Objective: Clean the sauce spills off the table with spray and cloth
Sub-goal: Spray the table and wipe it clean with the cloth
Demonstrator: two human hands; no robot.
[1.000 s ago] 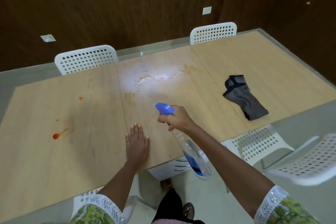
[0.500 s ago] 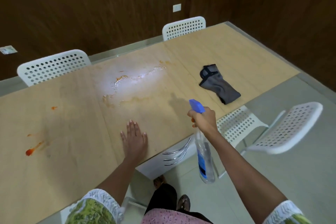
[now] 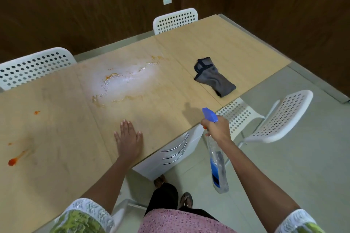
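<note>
My right hand (image 3: pixel 216 128) grips the neck of a clear spray bottle (image 3: pixel 216 164) with a blue nozzle, held just past the near edge of the wooden table (image 3: pixel 170 104), nozzle pointing over the tabletop. My left hand (image 3: pixel 128 138) rests flat on the table near that edge, fingers straight. A wet, shiny sauce smear (image 3: pixel 121 81) with orange traces spreads over the middle of the table. Red sauce spots (image 3: pixel 16 159) lie at the far left, with a small orange spot (image 3: pixel 37 112) above them. A crumpled grey cloth (image 3: pixel 214 77) lies on the table to the right, beyond both hands.
White perforated chairs stand at the far side (image 3: pixel 175 19) and far left (image 3: pixel 34 66), and two more at the near right (image 3: pixel 280 117). A white drawer unit (image 3: pixel 170 155) sits under the table by my legs. Dark wood walls close in behind.
My right hand has carried the spray bottle rightward, back from over the smear to the table's near edge. The view has turned right. My left hand has stayed flat.
</note>
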